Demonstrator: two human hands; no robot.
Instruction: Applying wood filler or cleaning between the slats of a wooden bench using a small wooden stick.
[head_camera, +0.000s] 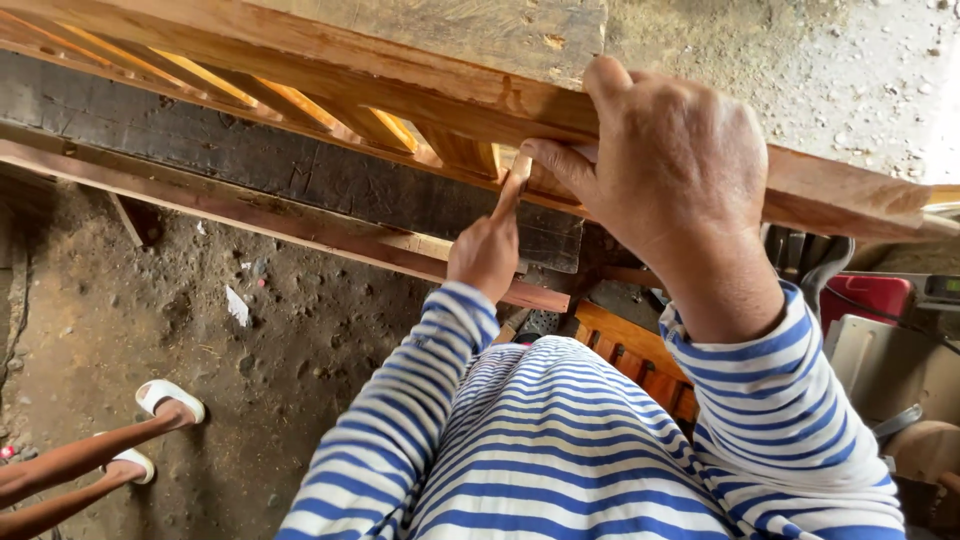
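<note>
Slatted wooden frame (330, 75) runs across the top of the view, long axis from upper left down to right, slats set crosswise between its two rails. Right hand (665, 165) is clamped over the frame's near rail, thumb hooked underneath, fingers wrapped over the top edge; it is a holding grip. Left hand (487, 255) sits just below the frame, fisted around a slim wooden-handled tool (514, 183), chisel or similar, can't tell which. The tool's shaft points up and slightly right, tip touching the rail underside just beside the right thumb, next to the last slat (462, 150). So the contact point lies directly above the left hand and left of the right hand; right hand is the nearer one to the frame. Below the frame: a dark plank (250, 160), a loose batten (250, 215), dirt floor (200, 330). Someone else's sandalled feet (160, 415) stand well off, lower left of the frame.
</note>
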